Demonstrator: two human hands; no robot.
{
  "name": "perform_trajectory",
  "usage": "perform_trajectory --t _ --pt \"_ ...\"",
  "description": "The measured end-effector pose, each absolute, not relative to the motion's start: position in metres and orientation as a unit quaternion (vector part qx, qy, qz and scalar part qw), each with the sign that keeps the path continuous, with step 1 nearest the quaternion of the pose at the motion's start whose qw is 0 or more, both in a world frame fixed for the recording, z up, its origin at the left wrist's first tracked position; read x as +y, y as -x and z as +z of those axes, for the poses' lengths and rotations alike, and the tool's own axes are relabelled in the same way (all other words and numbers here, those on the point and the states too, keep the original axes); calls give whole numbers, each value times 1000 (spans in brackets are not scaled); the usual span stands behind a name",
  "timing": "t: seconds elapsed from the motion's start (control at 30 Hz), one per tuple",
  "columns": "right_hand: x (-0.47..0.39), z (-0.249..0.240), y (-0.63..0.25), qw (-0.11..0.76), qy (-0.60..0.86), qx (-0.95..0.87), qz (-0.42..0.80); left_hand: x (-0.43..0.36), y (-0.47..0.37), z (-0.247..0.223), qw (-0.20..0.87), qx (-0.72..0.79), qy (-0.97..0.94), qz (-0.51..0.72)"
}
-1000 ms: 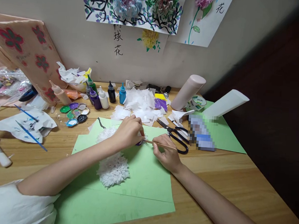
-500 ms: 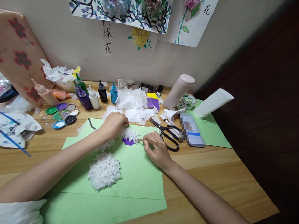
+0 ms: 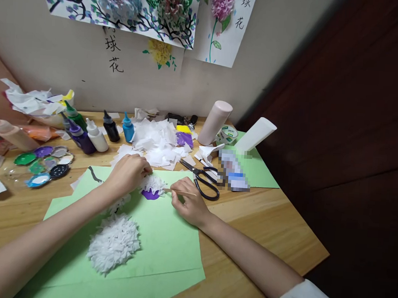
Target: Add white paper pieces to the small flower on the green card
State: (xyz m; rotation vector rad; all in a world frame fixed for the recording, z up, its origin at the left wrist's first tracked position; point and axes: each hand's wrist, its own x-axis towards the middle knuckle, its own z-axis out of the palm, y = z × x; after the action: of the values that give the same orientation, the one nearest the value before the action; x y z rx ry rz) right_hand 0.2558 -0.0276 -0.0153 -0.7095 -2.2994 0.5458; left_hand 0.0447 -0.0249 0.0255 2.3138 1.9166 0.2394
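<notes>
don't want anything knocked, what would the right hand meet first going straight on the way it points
Probably the white paper tuft on the purple patch, just ahead of the right hand; its stick seems to reach the tuft's edge, though depth is unclear.

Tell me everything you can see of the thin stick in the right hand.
The thin stick is straight and light brown, apparently wooden. The right hand grips it with thumb and fingers, nearly level above the green paper. Its left tip reaches the edge of the white tufts on the purple piece; contact is too small to tell.
</notes>
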Motion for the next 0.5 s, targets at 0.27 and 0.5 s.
perform_trajectory --t 0.27,0.5 --pt "-26 -17 -256 320 279 -883 202 -25 -44 26 50 636 -767 67" --pt "-25 -19 -257 373 259 -875 169 -23 -44 29 59 634 -770 48"
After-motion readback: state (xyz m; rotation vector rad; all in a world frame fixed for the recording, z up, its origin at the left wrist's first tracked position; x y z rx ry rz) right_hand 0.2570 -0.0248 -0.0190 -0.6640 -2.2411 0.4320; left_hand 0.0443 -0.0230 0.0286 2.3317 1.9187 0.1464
